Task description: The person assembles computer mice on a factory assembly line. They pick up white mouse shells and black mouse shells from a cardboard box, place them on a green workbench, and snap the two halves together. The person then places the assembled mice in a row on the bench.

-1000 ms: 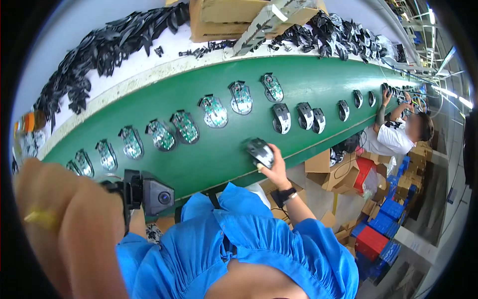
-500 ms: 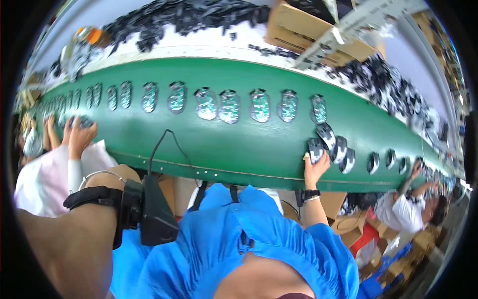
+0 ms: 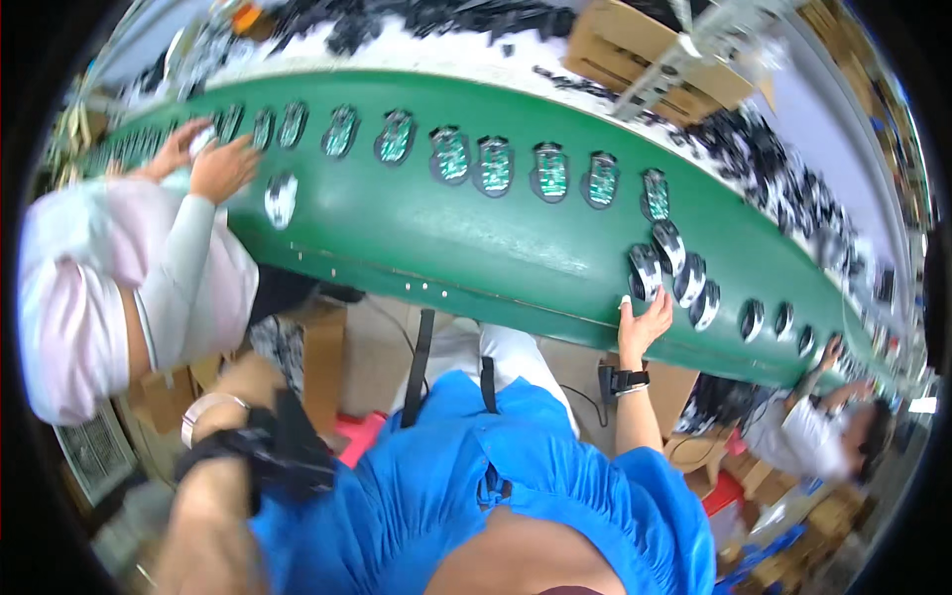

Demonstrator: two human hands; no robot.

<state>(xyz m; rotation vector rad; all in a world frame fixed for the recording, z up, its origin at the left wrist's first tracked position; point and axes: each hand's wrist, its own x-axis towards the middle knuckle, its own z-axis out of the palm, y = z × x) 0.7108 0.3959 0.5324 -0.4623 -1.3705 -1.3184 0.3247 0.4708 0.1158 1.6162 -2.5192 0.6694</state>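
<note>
My right hand [image 3: 647, 322] is at the near edge of a green work surface, thumb and fingers apart. Its fingertips are at the near end of a black-and-white computer mouse [image 3: 645, 270]. Close beside that mouse lie several similar ones, including a mouse [image 3: 668, 245] just behind it and another mouse [image 3: 705, 305] to its right. My left hand [image 3: 250, 379] is low at the left, away from the work surface, blurred and with its fingers hidden. A bracelet and a black strapped-on device [image 3: 273, 446] are on that arm.
A row of open mouse bases with green circuit boards [image 3: 494, 167] runs along the green surface [image 3: 446, 238]. At left, a co-worker's hands [image 3: 223, 171] hold something white near a white-topped mouse [image 3: 281, 200]. Black parts and a cardboard box [image 3: 635, 50] line the back shelf.
My right hand has loosened from the mouse and drawn back slightly. My left arm has shifted and blurred. The co-worker's hands have come nearer, and a white-topped mouse now shows beside them.
</note>
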